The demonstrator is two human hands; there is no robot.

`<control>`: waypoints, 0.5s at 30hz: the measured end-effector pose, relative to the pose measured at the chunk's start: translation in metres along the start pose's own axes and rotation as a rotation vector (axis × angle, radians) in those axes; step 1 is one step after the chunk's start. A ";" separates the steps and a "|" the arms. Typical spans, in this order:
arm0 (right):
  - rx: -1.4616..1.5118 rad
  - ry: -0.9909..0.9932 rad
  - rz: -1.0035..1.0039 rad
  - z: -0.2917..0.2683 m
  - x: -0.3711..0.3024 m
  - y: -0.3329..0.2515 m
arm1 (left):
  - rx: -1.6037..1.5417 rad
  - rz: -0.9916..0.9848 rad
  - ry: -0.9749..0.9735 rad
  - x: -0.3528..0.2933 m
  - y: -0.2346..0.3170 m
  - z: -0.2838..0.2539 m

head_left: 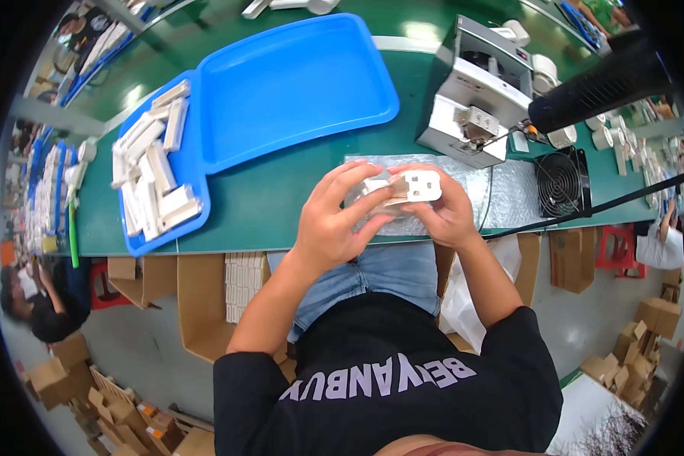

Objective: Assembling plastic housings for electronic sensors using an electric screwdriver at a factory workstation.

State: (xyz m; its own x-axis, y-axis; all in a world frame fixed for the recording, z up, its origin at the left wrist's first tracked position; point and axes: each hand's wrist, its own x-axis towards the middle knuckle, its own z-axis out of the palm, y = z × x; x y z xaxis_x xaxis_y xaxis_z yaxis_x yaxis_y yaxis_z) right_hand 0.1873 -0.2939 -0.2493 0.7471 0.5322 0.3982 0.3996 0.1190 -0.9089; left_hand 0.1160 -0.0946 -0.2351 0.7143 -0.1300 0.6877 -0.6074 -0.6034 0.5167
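Note:
Between my two hands is a white plastic housing [423,185] with several square holes in its end, over the front edge of the green bench. A brownish part shows in its open middle, too small to name. My right hand [451,211] grips the holed end between thumb and fingers. My left hand [331,218] is closed on the other end, its fingertips at the housing's middle and partly covering it. Below the housing lies a sheet of bubble wrap [509,194].
A blue tray [205,199] with several white housings [158,163] stands at left, beside another blue tray [296,83]. At right are a grey screw feeder [482,80], a hanging black electric screwdriver [585,95] with a cable, and a black fan [563,182]. Cardboard boxes [201,304] stand below the bench.

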 end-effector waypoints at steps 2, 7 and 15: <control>-0.061 -0.030 -0.090 -0.002 0.001 0.002 | 0.082 -0.112 -0.153 0.010 0.013 0.000; -0.086 -0.101 -0.212 -0.003 0.001 -0.002 | -0.377 -0.410 -0.200 0.009 0.003 -0.007; -0.082 0.062 0.006 0.004 -0.004 -0.010 | -0.683 -0.588 0.160 -0.002 -0.005 0.024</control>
State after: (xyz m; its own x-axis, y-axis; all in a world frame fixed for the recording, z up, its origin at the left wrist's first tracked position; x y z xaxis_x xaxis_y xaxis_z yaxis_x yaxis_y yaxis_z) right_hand 0.1781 -0.2939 -0.2421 0.7799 0.4795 0.4022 0.4353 0.0462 -0.8991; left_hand 0.1259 -0.1101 -0.2516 0.9478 0.1926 0.2542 -0.2708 0.0649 0.9605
